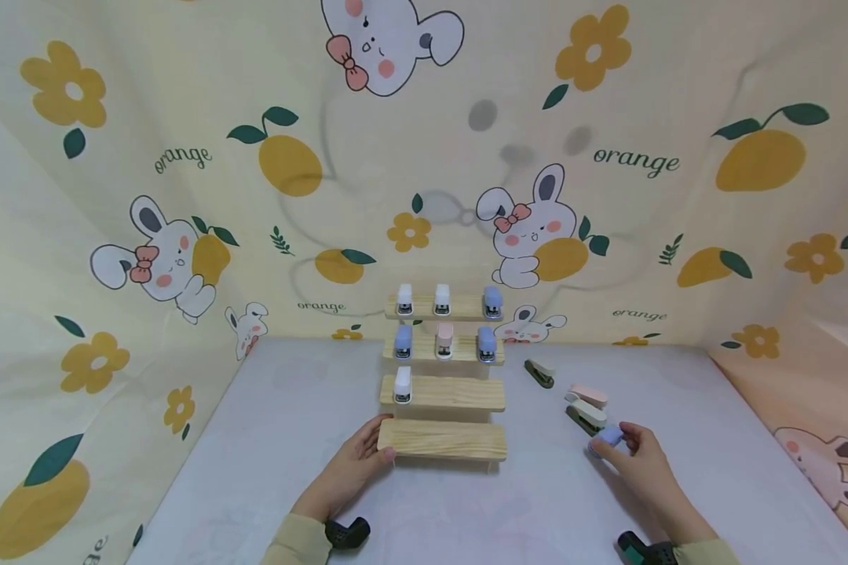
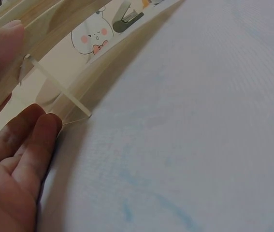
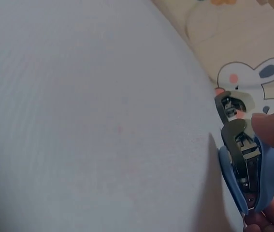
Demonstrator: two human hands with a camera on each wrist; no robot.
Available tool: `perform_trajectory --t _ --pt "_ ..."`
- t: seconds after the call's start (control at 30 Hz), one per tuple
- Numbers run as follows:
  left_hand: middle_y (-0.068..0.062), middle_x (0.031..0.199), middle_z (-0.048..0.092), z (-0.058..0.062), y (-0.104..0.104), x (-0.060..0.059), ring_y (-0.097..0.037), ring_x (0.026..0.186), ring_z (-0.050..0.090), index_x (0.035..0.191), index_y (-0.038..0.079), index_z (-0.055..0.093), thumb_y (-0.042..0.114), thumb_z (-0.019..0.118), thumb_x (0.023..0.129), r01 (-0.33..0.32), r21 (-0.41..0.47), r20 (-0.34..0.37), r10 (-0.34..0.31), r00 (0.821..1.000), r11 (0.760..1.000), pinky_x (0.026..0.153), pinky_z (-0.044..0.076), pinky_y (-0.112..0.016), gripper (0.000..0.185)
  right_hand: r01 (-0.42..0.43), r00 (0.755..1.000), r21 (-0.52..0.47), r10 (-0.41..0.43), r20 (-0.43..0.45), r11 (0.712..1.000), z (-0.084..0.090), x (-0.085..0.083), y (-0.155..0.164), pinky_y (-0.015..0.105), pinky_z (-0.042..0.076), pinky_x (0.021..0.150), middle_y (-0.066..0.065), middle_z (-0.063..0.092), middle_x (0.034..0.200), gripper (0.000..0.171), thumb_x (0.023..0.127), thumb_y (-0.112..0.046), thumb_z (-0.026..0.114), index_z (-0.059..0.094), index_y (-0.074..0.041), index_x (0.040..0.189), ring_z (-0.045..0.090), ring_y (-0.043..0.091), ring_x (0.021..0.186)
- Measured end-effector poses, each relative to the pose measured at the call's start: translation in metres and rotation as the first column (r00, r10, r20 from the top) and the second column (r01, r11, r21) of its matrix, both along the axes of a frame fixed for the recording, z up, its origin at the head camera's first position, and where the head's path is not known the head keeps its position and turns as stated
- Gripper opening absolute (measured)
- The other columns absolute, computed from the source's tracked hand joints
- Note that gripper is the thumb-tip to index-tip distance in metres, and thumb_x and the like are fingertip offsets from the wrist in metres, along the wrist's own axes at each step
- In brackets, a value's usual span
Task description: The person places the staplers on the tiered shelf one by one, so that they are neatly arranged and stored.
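Blue plastic shows between the fingers of the right hand (image 1: 641, 463), which pinches a small blue stapler (image 1: 607, 438) lying on the white table (image 1: 290, 439), just in front of a cream stapler (image 1: 585, 413) and a pink stapler (image 1: 589, 394). From the right wrist view, the blue stapler (image 3: 250, 179) lies with its metal underside showing, a fingertip (image 3: 272, 131) above it and another below. The left hand (image 1: 356, 467) rests against the left end of the lowest step of the wooden stand (image 1: 444, 439), thumb on top and fingers relaxed beside its base. Seven staplers already sit on the upper steps, a white stapler (image 1: 402, 384) alone on the third. Picking up looks to be the step in hand. The next move, I would judge, calls for lifting the stapler, turning it upright and setting it on a free step while the stand is held firm.
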State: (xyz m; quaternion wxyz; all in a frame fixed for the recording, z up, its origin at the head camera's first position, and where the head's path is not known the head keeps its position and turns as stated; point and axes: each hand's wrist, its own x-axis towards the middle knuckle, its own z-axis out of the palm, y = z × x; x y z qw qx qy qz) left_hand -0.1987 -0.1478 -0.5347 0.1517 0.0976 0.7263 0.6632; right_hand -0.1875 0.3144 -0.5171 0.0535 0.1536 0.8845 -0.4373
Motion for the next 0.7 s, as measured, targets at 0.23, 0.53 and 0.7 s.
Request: perform_trajectory --t 0.23,0.53,0.7 --pt "-0.003 0.14 0.032 0.0022 0.0002 0.0003 -0.016 0.127 0.03 0.14 0.024 0.027 0.034 0.064 0.081 0.001 0.009 0.003 -0.001 1.0 1.0 0.104 0.026 -0.032 0.07 0.011 0.999 0.038 -0.01 -0.035 0.999 -0.005 -0.0016 -0.001 0.057 0.029 0.095 0.031 0.025 0.129 0.1 0.075 -0.059 0.059 0.017 0.008 0.135 0.027 0.043 0.116" --pt "-0.005 0.139 0.034 0.0009 0.0008 0.0008 -0.018 0.127 0.031 0.14 0.023 0.027 0.033 0.064 0.081 0.002 0.01 -0.001 -0.002 1.0 1.0 0.104 0.026 -0.033 0.07 0.01 0.999 0.073 -0.007 -0.05 0.997 -0.0051 0.0013 -0.0031 0.055 0.035 0.091 0.03 0.031 0.122 0.099 0.073 -0.058 0.061 0.021 0.011 0.131 0.033 0.04 0.109" --pt "-0.004 0.141 0.031 0.0004 0.0006 0.0006 -0.017 0.128 0.029 0.14 0.024 0.027 0.032 0.064 0.082 0.006 0.016 -0.002 -0.006 1.0 1.0 0.104 0.026 -0.032 0.069 0.006 0.999 0.073 -0.003 -0.051 0.997 -0.0061 0.002 -0.0023 0.055 0.035 0.092 0.029 0.031 0.122 0.099 0.073 -0.059 0.061 0.021 0.01 0.131 0.033 0.04 0.11"
